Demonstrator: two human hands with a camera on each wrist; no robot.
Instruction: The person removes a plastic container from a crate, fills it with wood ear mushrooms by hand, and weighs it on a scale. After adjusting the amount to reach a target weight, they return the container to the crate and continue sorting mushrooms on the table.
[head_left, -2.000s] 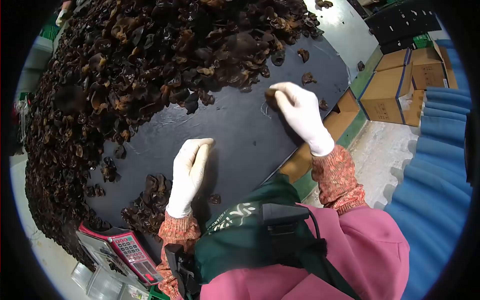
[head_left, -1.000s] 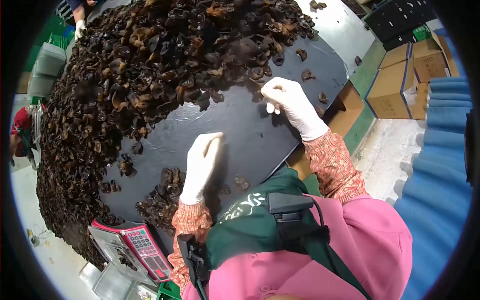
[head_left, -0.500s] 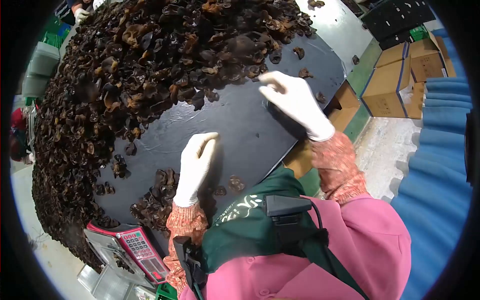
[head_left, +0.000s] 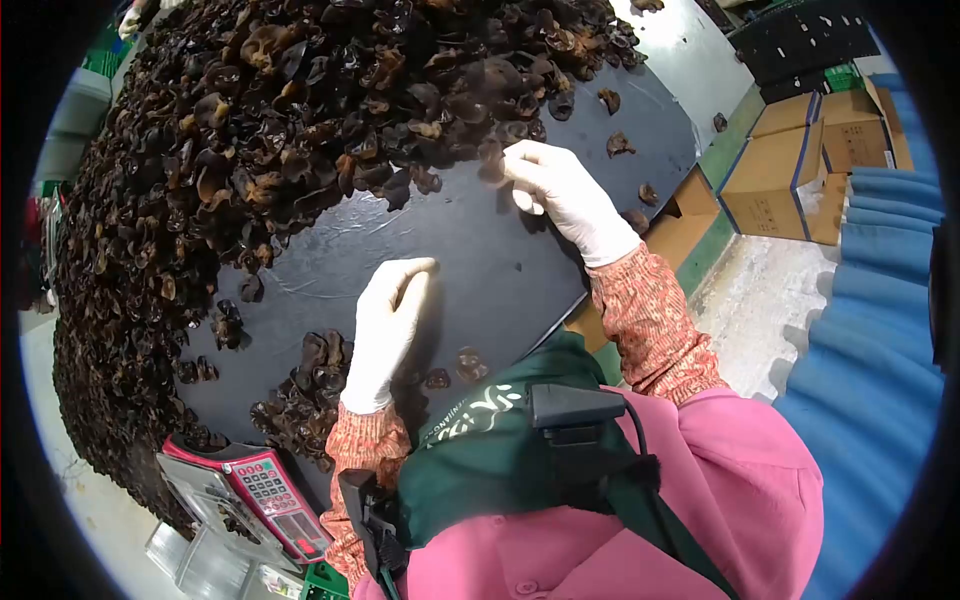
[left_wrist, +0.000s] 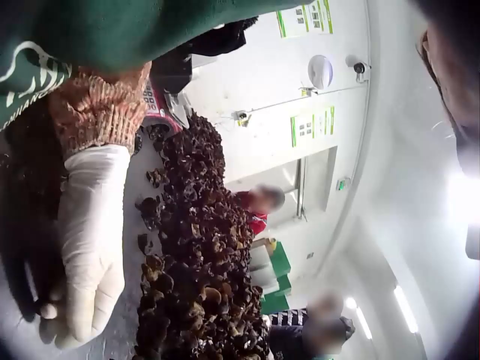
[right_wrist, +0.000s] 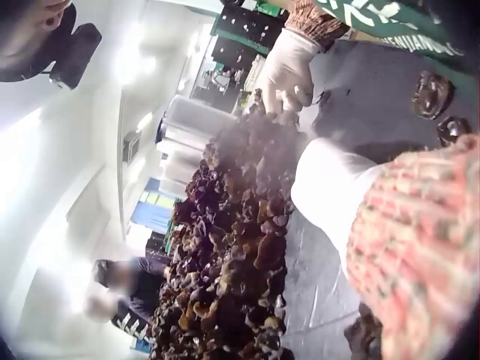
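My gloved right hand (head_left: 565,195) is over the dark table at the near edge of a large heap of wood ear mushrooms (head_left: 300,120). Its thumb and fingertips pinch a brown wood ear (head_left: 492,165), blurred in the head view. In the right wrist view, the right hand (right_wrist: 287,71) reaches over the heap's edge. My gloved left hand (head_left: 387,325) lies low over the table, fingers loosely bent, with nothing seen between them. The left wrist view shows the left hand (left_wrist: 91,255) from the side. A smaller cluster of wood ears (head_left: 305,395) lies beside the left wrist.
Single wood ears (head_left: 470,365) are scattered on the black tabletop (head_left: 480,300). A red scale (head_left: 265,485) stands at lower left. Cardboard boxes (head_left: 775,185) and a blue corrugated sheet (head_left: 870,350) are at right. Blurred people, one in a red top (left_wrist: 259,223), are beyond the heap.
The right hand has moved to the heap's edge and now pinches a wood ear. One more wood ear has appeared near the apron since two seconds ago. The left hand barely moved.
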